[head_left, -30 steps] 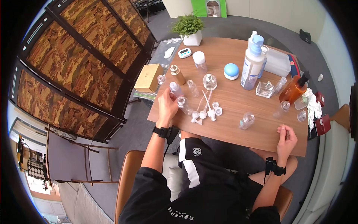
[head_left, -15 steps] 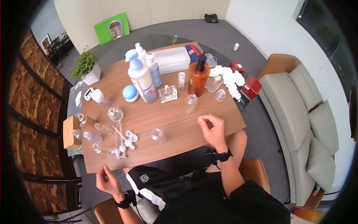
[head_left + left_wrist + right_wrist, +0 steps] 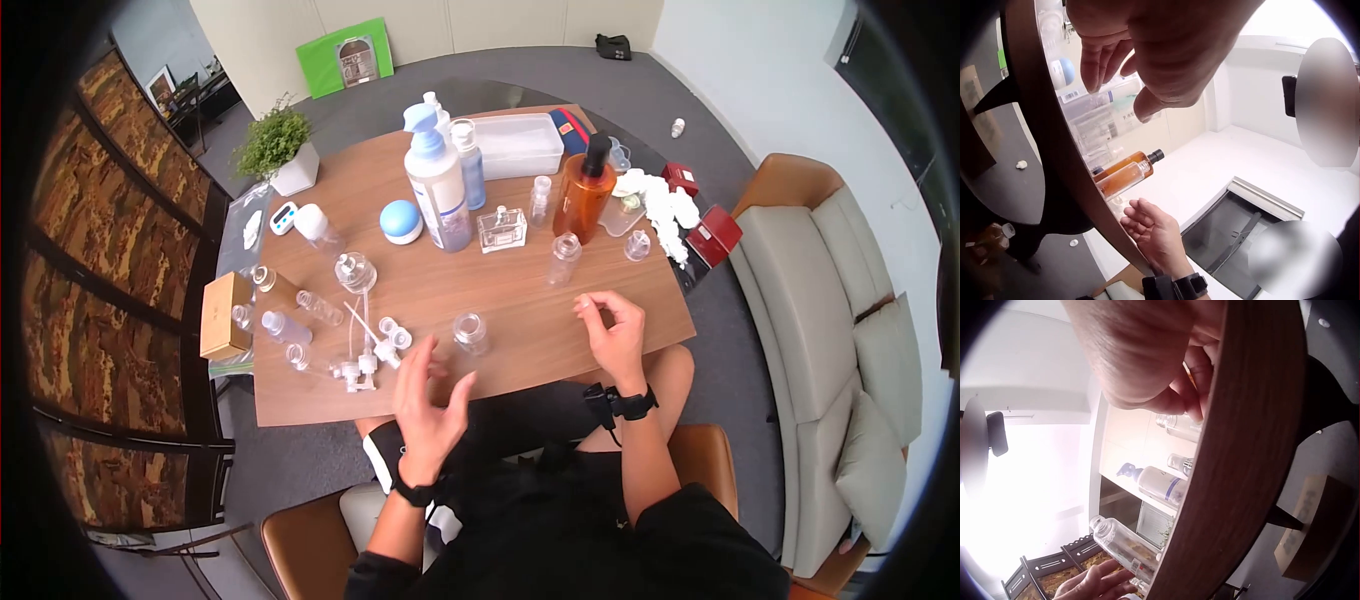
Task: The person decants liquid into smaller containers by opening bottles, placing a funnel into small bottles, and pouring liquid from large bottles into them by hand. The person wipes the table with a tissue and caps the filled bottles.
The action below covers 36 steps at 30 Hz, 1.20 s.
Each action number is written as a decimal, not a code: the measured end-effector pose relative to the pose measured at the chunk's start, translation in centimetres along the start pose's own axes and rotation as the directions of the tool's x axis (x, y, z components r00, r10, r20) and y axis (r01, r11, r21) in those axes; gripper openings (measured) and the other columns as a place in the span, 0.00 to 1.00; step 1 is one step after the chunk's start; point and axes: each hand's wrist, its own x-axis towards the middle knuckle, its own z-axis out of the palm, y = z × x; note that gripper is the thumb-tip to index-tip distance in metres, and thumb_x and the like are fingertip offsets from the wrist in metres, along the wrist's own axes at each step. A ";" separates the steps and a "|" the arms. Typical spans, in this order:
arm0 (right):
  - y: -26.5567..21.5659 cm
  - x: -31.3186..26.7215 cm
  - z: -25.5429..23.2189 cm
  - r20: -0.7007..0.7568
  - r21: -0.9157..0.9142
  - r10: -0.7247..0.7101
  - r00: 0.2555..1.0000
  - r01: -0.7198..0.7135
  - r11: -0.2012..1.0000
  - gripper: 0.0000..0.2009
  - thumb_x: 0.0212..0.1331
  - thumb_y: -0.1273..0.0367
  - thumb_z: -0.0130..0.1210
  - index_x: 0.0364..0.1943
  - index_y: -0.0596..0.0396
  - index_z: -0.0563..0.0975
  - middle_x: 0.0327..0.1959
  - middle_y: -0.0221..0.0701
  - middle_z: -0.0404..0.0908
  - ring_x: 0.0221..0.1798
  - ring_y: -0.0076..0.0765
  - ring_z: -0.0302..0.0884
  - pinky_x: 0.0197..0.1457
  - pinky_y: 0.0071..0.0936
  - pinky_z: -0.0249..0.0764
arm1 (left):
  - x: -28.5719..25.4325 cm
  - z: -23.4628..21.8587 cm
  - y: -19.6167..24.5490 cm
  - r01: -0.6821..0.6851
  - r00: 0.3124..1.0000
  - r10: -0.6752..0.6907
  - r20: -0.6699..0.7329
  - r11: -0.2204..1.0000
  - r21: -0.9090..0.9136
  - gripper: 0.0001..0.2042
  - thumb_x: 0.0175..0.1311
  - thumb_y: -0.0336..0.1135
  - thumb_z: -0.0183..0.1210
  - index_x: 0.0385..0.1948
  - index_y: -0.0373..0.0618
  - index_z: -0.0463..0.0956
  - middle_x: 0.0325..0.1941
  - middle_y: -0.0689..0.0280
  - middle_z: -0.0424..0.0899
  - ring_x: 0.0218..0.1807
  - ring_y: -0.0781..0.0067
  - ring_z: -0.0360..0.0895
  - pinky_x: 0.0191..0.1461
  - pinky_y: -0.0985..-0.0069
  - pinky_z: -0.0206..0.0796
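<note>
My left hand (image 3: 428,415) reaches over the table's front edge with thumb and fingers spread, nothing between them. Just ahead and to its right stands a clear uncapped bottle (image 3: 470,334). Beside its fingertips lie white pump heads (image 3: 362,368) with thin tubes and some small white caps (image 3: 398,335). Over the front right of the table (image 3: 520,365), my right hand (image 3: 616,338) hangs loosely curled and holds nothing. Another clear bottle (image 3: 564,260) is beyond it. The left wrist view shows the right hand's (image 3: 1157,234) palm and relaxed fingers.
At the left are a frosted bottle (image 3: 287,328), a gold bottle (image 3: 275,288) and a cardboard box (image 3: 226,318). Farther back stand a large pump bottle (image 3: 438,195), a blue-topped jar (image 3: 401,222), a square glass bottle (image 3: 502,230) and an amber pump bottle (image 3: 583,200).
The left hand has left the frosted bottle at the left, dropped back to the front edge, then moved right toward the clear bottle. The head view has turned right. The right hand stays near the front edge.
</note>
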 end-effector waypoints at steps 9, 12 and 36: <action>0.1 0.0 -0.3 -0.010 0.022 0.007 1.000 -0.007 1.000 0.05 0.68 0.75 0.63 0.35 0.64 0.84 0.28 0.33 0.88 0.33 0.25 0.86 0.40 0.24 0.79 | 2.6 3.5 -1.0 0.056 0.996 -0.061 0.063 0.995 0.079 0.21 0.52 0.33 0.78 0.45 0.35 0.81 0.32 0.57 0.78 0.33 0.59 0.71 0.38 0.64 0.67; 0.5 0.1 -0.2 -0.007 0.056 0.009 1.000 -0.009 0.998 0.05 0.70 0.74 0.61 0.37 0.64 0.83 0.31 0.34 0.89 0.34 0.26 0.86 0.41 0.25 0.80 | 2.9 3.5 -1.5 0.055 0.997 -0.059 0.045 0.994 0.090 0.21 0.53 0.33 0.78 0.46 0.36 0.80 0.32 0.57 0.78 0.34 0.58 0.71 0.38 0.63 0.68; -4.1 2.4 -3.2 0.152 0.538 0.169 0.974 -0.225 0.812 0.22 0.81 0.64 0.44 0.65 0.72 0.73 0.57 0.56 0.84 0.59 0.51 0.86 0.66 0.40 0.79 | 2.5 3.6 -1.9 -0.003 1.000 0.003 0.002 0.999 -0.040 0.23 0.52 0.28 0.77 0.51 0.38 0.80 0.42 0.53 0.83 0.45 0.48 0.78 0.50 0.58 0.72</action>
